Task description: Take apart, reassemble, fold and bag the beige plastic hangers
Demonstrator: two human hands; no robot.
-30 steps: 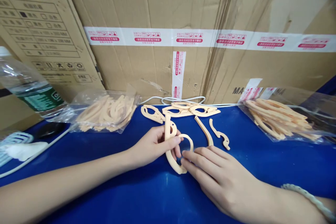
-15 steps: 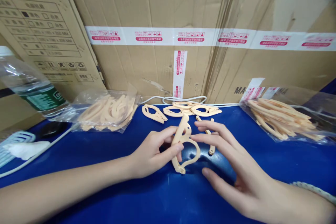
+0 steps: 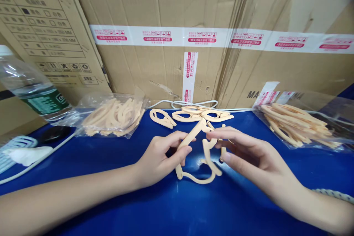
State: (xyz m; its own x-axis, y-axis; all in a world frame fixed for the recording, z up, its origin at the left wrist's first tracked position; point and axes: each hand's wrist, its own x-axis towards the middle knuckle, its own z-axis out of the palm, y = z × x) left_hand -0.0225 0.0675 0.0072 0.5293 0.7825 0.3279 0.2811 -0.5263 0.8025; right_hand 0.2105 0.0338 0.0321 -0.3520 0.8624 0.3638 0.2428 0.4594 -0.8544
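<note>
Where blue tabletop [image 3: 155, 210] meets cardboard [image 3: 152, 3], white cable [image 3: 240, 110] lies behind cream frames [image 3: 185, 119].

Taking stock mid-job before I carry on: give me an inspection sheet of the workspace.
Surface: blue tabletop, glossy.
Parts: held piece, beige; loose piece beyond it; oval pieces farther back; left bag and right bag, both filled.
Clutter: bottle, black object and white wad at left.
Left hand: gripping the held piece.
Right hand: open beside it, contact unclear.
Cables: left cable, white; rear cable, white, looped.
Surroundings: cardboard boxes behind, taped.
</note>
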